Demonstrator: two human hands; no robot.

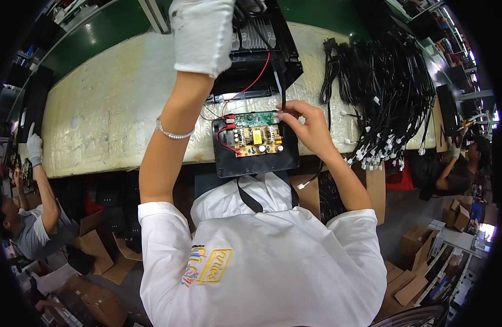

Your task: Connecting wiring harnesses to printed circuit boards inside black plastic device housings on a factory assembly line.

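Long workbench [93,114], pale yellowish top, glossy film-like cover, ran across the view, edges bowed by the lens. Green panel [327,20] stood along its far side, metal post [154,15] in front. Grey floor [395,226] showed lower right. Open cardboard boxes [416,240] sat there; more cartons [101,305] lower left. Bright white light [486,231] glared at the right rim; far shelving there too small to read.
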